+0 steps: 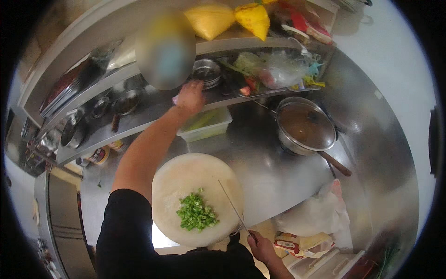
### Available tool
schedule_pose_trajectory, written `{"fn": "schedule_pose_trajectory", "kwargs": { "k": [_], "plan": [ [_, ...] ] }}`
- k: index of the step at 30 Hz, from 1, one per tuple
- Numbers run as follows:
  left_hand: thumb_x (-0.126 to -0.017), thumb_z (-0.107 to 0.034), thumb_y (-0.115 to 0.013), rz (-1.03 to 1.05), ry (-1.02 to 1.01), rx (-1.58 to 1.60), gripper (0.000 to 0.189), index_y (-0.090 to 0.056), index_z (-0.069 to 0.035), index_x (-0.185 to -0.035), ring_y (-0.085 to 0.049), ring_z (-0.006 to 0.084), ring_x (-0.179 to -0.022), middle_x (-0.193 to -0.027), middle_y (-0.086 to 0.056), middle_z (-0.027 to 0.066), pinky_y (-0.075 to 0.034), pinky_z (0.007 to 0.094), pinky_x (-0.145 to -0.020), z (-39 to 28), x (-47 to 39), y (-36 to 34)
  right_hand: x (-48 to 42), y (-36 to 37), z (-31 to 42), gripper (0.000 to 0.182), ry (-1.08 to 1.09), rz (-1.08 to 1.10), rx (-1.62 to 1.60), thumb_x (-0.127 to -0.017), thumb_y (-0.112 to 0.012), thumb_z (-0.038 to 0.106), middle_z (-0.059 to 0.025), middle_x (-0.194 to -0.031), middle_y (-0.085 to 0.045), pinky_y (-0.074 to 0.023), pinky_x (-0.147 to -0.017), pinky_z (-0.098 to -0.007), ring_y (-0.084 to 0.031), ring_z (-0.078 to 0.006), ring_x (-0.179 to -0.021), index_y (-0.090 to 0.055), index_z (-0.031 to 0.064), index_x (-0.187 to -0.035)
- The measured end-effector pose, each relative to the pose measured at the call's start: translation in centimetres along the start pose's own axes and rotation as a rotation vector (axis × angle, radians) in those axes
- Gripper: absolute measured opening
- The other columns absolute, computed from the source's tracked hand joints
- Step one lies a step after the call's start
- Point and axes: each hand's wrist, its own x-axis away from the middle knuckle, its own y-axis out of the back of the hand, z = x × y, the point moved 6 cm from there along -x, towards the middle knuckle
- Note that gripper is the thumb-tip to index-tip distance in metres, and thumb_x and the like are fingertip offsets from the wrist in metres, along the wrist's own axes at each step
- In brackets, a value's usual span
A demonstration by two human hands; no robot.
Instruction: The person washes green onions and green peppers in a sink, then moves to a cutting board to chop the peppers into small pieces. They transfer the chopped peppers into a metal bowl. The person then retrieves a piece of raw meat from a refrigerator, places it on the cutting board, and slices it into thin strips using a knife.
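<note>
My left hand [191, 96] reaches up to the metal shelf, by the near side of stacked metal bowls [207, 68]. Whether its fingers grip a bowl is unclear; a small pinkish thing [175, 100] shows beside it. Low in the view, my right hand [262, 247] holds a knife [230, 201] by the handle. The blade appears nearly edge-on over the right side of a round chopping board [193, 165]. Chopped green vegetable pieces [197, 212] lie in a heap on the board. Behind the board stands a translucent plastic tub [205, 130] with something pale green inside.
A lidded pot [306, 127] with a wooden handle stands on the steel counter [266, 167] at right. Bagged vegetables [278, 69] and a small wooden-handled pan [126, 102] sit on the shelf. A white plastic bag [310, 216] lies at lower right. A blurred oval hides part of the shelves.
</note>
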Motion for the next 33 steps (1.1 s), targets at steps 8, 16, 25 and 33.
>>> {"fn": "schedule_pose_trajectory", "kwargs": {
  "k": [8,16,25,33],
  "plan": [
    [-0.095,-0.041,-0.052,0.652,0.066,-0.129,0.041,-0.068,-0.008,-0.112,-0.065,0.0362,-0.106,-0.111,-0.069,0.0172,-0.048,0.0478,-0.096,2.6,-8.1,-8.0,-0.6,0.8,-0.1,0.046,-0.062,0.05,-0.041,-0.1,-0.05,0.039,-0.0189,-0.101,-0.071,-0.0547,-0.08,-0.049,-0.068,-0.0406,-0.09,-0.051,0.008,-0.134],
    [-0.092,-0.034,-0.06,0.515,0.239,0.176,0.03,-0.072,-0.008,-0.102,-0.066,0.0362,-0.092,-0.099,-0.071,0.0171,-0.052,0.0449,-0.083,5.2,-11.3,-5.3,-1.5,2.2,1.1,0.051,-0.161,0.129,0.013,-0.101,-0.045,0.043,-0.0197,-0.104,-0.071,-0.0526,-0.086,-0.0487,-0.067,-0.04,-0.097,-0.048,0.0066,-0.137],
    [-0.081,-0.019,-0.064,0.609,-0.326,-0.281,0.02,-0.074,-0.003,-0.087,-0.068,0.037,-0.089,-0.092,-0.071,0.0199,-0.055,0.0445,-0.079,5.0,-11.2,-6.4,-1.1,0.8,1.0,0.049,-0.089,0.05,-0.049,-0.1,-0.048,0.04,-0.0212,-0.1,-0.071,-0.0539,-0.082,-0.05,-0.067,-0.0427,-0.092,-0.049,0.0071,-0.136],
    [-0.077,-0.004,-0.064,0.473,0.008,-0.192,0.019,-0.074,0.0,-0.093,-0.068,0.0392,-0.098,-0.102,-0.071,0.0241,-0.055,0.0453,-0.086,2.9,-10.8,-0.2,-0.8,0.2,1.3,0.046,-0.114,0.087,0.013,-0.1,-0.049,0.036,-0.0207,-0.103,-0.07,-0.0529,-0.085,-0.0485,-0.067,-0.0417,-0.095,-0.051,0.0068,-0.135]
  ]
}}
